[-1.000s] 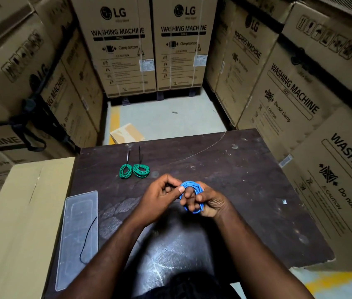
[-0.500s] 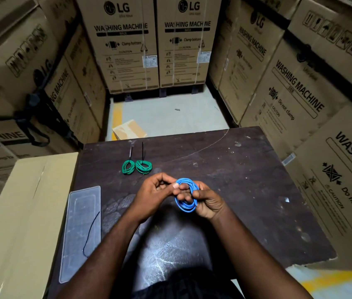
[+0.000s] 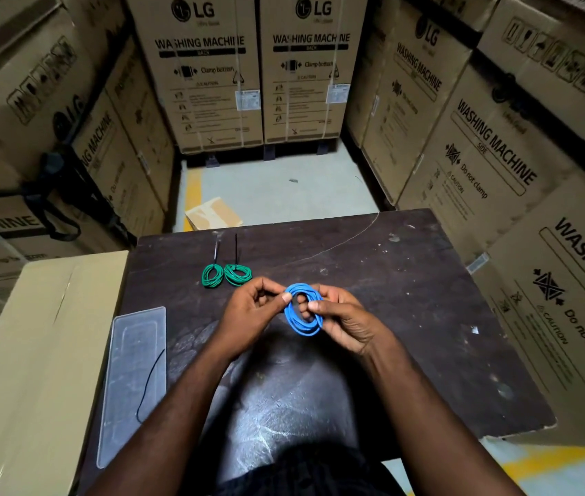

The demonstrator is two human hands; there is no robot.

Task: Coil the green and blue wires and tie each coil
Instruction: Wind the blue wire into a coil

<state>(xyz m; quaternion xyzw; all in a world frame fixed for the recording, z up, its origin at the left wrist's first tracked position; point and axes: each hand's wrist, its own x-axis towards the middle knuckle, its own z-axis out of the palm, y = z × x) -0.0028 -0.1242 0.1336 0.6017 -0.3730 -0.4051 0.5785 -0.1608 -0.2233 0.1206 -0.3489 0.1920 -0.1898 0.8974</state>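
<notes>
**blue wire coil**: several loops in one ring, held just over the middle of the bench, between both hands. fingers cover its inner and right side, so whether it is tied cannot be told.

**left hand**: at 9 o'clock of the ring. thumb and forefinger pinch the upper left rim, and the other fingers are curled beneath.

**right hand**: at 3 o'clock of the ring. the fingers are hooked through the opening and the thumb lies across the right side, gripping it.

**green wire coils**: two small coils lying flat side by side, at 11 o'clock of the left hand, near its knuckles but apart from them. each is bound by a black tie whose tail points to 12 o'clock.

**clear plastic tray**: lies flat along the bench edge at 8 o'clock. a thin black strand curves across it.

**pale thin line**: runs over the far half of the bench toward 1 o'clock. thread or scratch, cannot tell.

**plain carton**: at 9 o'clock, against the bench side.

**washing machine cartons**: printed and stacked in walls from 9 through 12 to 3 o'clock.

**cardboard scrap**: on the pale floor at 12 o'clock, just past the far bench edge, beside a yellow floor stripe.
</notes>
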